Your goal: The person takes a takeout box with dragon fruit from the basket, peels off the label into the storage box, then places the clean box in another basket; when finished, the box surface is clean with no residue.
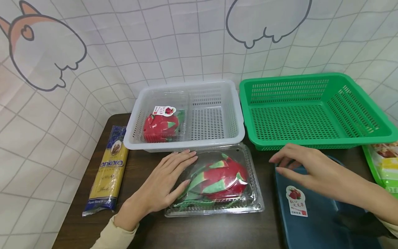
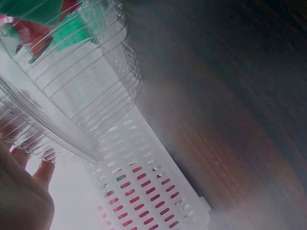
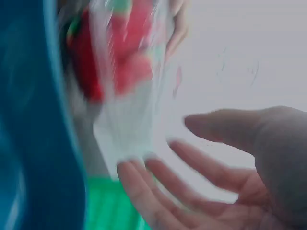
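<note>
A clear plastic clamshell box point(image 1: 253, 193) lies in front of the white basket, with a red and green dragon fruit point(image 1: 225, 178) inside. My left hand point(image 1: 160, 183) rests on the box's left side, fingers extended over the lid and thumb near its front left. In the left wrist view, the fingertips point(image 2: 47, 167) touch the clear plastic. My right hand point(image 1: 306, 166) hovers over the back of a blue bin point(image 1: 320, 224), its fingers loosely bent and holding nothing. A dragon fruit sticker point(image 1: 296, 201) is on the blue bin. The right wrist view is blurred.
The white basket point(image 1: 183, 143) holds another boxed dragon fruit point(image 1: 161, 128) on its left side. Beside it stands a green basket point(image 1: 292, 121). A yellow and blue pasta pack point(image 1: 107, 173) lies at the left, and a green-edged packet point(image 1: 385, 166) at the far right.
</note>
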`<state>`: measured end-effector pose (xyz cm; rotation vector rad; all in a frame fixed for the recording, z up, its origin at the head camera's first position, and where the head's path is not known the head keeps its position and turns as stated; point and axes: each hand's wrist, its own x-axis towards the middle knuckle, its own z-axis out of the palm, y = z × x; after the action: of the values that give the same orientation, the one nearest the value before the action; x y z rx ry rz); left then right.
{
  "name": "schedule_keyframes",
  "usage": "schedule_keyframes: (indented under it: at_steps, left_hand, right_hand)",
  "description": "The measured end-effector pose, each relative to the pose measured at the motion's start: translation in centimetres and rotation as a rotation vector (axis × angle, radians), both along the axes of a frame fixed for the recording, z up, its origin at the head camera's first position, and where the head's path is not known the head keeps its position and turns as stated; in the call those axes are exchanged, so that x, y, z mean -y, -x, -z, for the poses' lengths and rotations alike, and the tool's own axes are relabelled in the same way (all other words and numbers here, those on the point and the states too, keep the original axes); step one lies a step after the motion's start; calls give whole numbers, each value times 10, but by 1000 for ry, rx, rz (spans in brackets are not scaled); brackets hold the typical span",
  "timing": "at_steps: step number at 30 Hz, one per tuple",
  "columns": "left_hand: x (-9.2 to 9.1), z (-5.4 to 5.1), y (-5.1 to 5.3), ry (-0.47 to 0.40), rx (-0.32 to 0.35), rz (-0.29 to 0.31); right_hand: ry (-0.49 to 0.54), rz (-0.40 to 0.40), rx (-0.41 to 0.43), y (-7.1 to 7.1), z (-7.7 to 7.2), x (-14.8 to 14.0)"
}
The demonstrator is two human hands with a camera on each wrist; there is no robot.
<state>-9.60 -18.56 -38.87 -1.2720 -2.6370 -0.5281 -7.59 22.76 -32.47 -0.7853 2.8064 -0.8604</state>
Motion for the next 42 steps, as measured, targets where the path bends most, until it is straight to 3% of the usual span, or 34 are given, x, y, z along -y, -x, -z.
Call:
schedule_keyframes:
  at_steps: [4, 12, 20, 26, 32, 36, 38, 42]
  left_hand:
    - [0, 0, -1, -8, 3, -2]
    - [-1, -1, -3, -22, 7, -9]
    - [-1, 0, -5, -49, -27, -25]
    - [2, -7, -15, -111, -7, -124]
    - [13, -17, -29, -157, 63, -292]
    - [20, -18, -37, -230, 193, -418]
    - [22, -18, -38, -274, 309, -453]
    - [25, -13, -36, -368, 600, -457]
  right_hand:
    - [98, 22, 159, 3, 1, 17]
    - [223, 42, 395, 13, 14, 45]
    - [353, 68, 663, 14, 22, 53]
    - [356, 59, 714, 15, 22, 53]
    - [332, 74, 753, 15, 20, 56]
    - [359, 69, 767, 15, 22, 59]
    - [365, 67, 774, 15, 23, 59]
    - [367, 62, 791, 14, 25, 58]
